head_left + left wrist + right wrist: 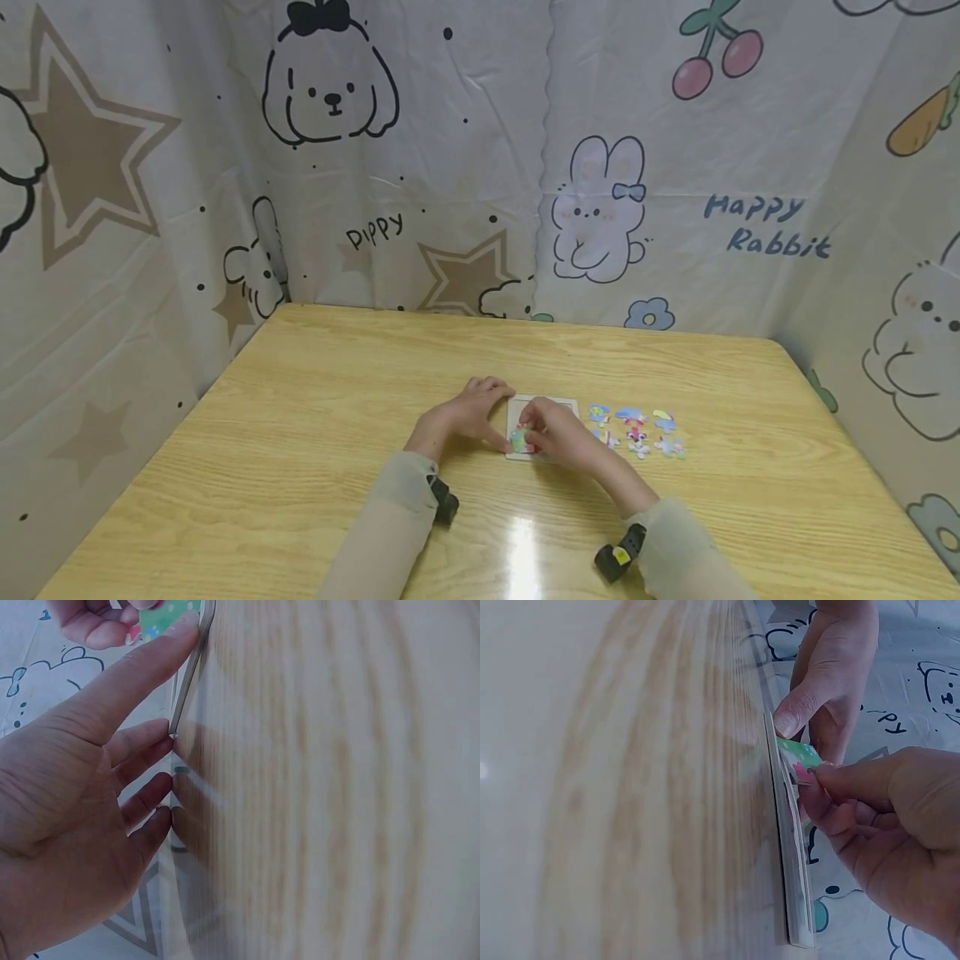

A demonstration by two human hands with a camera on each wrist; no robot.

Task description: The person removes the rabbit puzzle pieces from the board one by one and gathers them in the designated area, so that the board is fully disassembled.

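A pale, flat puzzle tray [515, 404] lies on the table. My right hand [564, 435] is over it and pinches a green and pink jigsaw piece [801, 754] between thumb and fingers, tilted above the tray's near left corner. Along the tray's left side is my left hand [471, 414], fingers spread and loosely bent. Its thumb [142, 679] reaches to the corner right by the piece, and the other fingertips rest at the table. The right hand covers much of the tray's inside.
Several loose jigsaw pieces [637, 435] in blue, pink and white lie in rows just right of the tray. The wooden table [337, 392] reaches back to a printed curtain [465, 167], which also hangs along both sides.
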